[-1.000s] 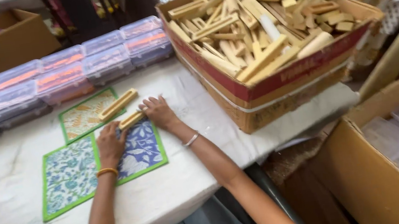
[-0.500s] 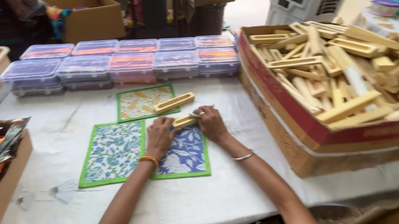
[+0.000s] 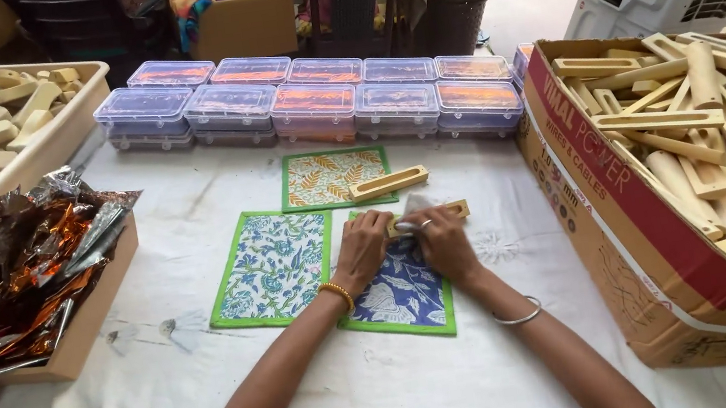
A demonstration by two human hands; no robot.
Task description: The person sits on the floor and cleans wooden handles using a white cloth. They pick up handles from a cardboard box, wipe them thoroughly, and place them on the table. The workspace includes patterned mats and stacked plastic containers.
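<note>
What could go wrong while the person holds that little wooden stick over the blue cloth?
The wooden piece is held only at one end by the left hand and right hand, so it might slip onto the blue mat. A second wooden piece lies loose on the yellow-leaf mat just beyond; a reaching hand could knock it off. The cardboard box of wooden parts sits close to the right elbow and might get bumped.

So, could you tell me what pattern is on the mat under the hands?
White leaf-like shapes on dark blue, green border, on the mat; head view.
</note>
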